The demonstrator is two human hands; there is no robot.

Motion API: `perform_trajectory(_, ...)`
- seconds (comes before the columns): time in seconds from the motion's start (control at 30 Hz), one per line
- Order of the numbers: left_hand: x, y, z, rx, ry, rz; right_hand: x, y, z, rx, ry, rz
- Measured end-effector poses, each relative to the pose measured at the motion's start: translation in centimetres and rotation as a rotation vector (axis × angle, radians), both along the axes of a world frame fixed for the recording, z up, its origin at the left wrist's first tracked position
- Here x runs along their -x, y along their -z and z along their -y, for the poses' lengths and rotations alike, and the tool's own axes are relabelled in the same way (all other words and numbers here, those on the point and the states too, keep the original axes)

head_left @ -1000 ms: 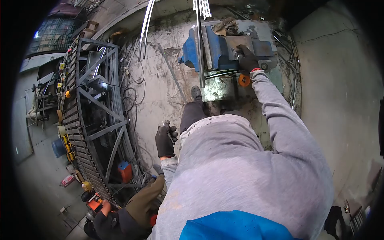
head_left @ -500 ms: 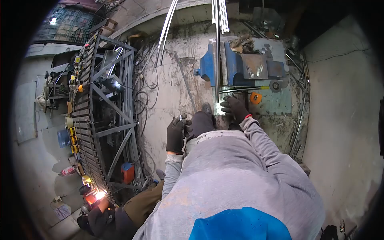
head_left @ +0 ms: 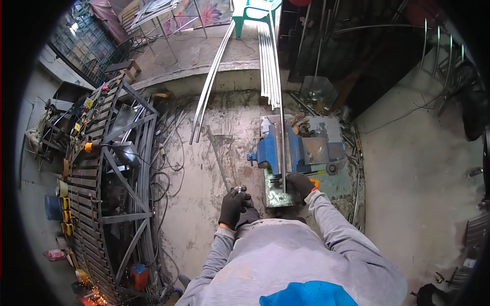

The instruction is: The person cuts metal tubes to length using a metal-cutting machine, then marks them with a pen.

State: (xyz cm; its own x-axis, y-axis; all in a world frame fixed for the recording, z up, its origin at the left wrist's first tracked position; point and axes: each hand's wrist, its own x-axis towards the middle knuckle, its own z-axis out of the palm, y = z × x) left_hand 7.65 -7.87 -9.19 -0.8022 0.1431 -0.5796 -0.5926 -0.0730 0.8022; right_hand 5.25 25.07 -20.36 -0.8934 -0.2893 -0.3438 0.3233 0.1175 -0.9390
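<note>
My left hand (head_left: 233,208), in a black glove, is closed around a small light-coloured object (head_left: 240,189) that is too small to name. My gloved right hand (head_left: 300,184) is at the near end of a long metal tube (head_left: 282,127), beside a blue bench vise (head_left: 268,152). Its fingers are partly hidden, and I cannot make out what they hold. The tube runs forward through the vise. An orange round item (head_left: 315,182) lies just right of that hand, and a grinding disc (head_left: 332,168) rests farther right on the metal plate (head_left: 339,188).
Bundled metal tubes (head_left: 269,76) extend forward, with two more tubes (head_left: 212,84) to their left. A slatted metal rack (head_left: 84,204) stands at left, near cables (head_left: 162,188). Sparks (head_left: 94,296) show at lower left. A green chair (head_left: 255,13) is ahead.
The view has tilted forward, bringing the chair and more of the tubes into sight. My right hand has moved up to the tube's near end. The co-worker is mostly out of view.
</note>
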Motion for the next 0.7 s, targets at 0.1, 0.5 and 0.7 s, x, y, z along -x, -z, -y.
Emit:
perform_trajectory(0.1, 1.5, 0.3, 1.3, -0.042, 0.027, 0.034, 0.3, -7.5, 2.0, 0.396, 0.291, 0.401)
perform_trajectory(0.5, 5.7, -2.5, 0.7, -0.006, 0.071, -0.129, 8.4, -36.4, 6.9, 1.066, -0.001, -0.132)
perform_trajectory(0.7, 3.6, -2.4, -1.4, -0.052, 0.068, -0.154, 11.8, -41.9, 4.2, 1.277, -0.207, -0.119)
